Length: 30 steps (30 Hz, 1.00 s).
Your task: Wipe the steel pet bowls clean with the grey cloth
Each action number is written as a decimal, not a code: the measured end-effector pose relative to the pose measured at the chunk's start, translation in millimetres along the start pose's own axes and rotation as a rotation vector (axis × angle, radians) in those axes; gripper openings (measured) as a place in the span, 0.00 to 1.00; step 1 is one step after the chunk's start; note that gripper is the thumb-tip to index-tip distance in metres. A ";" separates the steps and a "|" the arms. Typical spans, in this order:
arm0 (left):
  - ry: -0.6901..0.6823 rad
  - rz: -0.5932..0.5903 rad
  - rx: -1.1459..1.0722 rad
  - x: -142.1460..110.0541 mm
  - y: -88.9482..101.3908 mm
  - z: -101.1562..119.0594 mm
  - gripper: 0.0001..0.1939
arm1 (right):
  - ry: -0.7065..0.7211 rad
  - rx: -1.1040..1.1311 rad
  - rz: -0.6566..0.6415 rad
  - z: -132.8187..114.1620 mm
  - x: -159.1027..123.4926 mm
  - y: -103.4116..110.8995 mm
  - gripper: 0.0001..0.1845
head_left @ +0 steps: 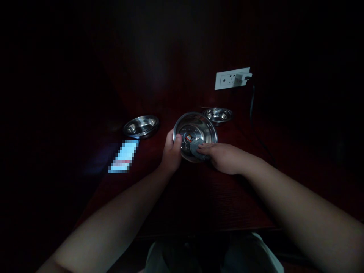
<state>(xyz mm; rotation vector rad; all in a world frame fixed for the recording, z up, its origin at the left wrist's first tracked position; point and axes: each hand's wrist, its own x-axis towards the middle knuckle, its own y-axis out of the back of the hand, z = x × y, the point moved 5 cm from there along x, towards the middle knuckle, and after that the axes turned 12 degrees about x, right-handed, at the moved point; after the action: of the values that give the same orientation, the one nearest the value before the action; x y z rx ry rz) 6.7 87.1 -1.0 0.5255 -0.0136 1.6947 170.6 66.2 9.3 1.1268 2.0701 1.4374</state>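
My L hand (171, 155) has the bowl (208, 131) by its L side, thumb hooked over the rim to the inside, other fingers mostly hidden behind the wall. My R hand (226, 158) is fairly flat, fingers close tog. & nearly straight, holding a grey cloth (195, 150) against the lower R inside of the bowl; can't tell where that thumb is. Bowl's in front of me over the dark red table (196, 204), mouth tipped my way; can't tell if it touches the wood. Small orange-edged label (189, 138) on its bottom, just beside the cloth. Steel dishes (141, 127) sit back L, w/ a bright, blurred-out screen (124, 156) nearer me. Another dish (218, 115) is behind the bowl, R side. Above it: wall outlet (224, 80) w/ plug (243, 78) & dark cord (251, 102).
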 end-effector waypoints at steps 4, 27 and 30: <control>0.006 -0.020 -0.016 -0.4 -1.0 0.2 0.21 | 0.031 0.083 -0.034 -6.3 -1.1 0.6 0.30; 0.154 -0.186 -0.267 0.1 -16.3 -19.1 0.35 | 0.036 0.207 -0.054 4.0 3.6 1.4 0.26; 0.180 -0.174 -0.292 0.9 -16.0 -24.6 0.34 | 0.037 0.200 -0.050 2.7 3.4 2.0 0.27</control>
<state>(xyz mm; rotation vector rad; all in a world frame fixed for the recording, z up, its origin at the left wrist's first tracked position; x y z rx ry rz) 13.4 98.5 -27.2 0.1502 -0.0813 1.5306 171.1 70.8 10.5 1.1211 2.2921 1.2593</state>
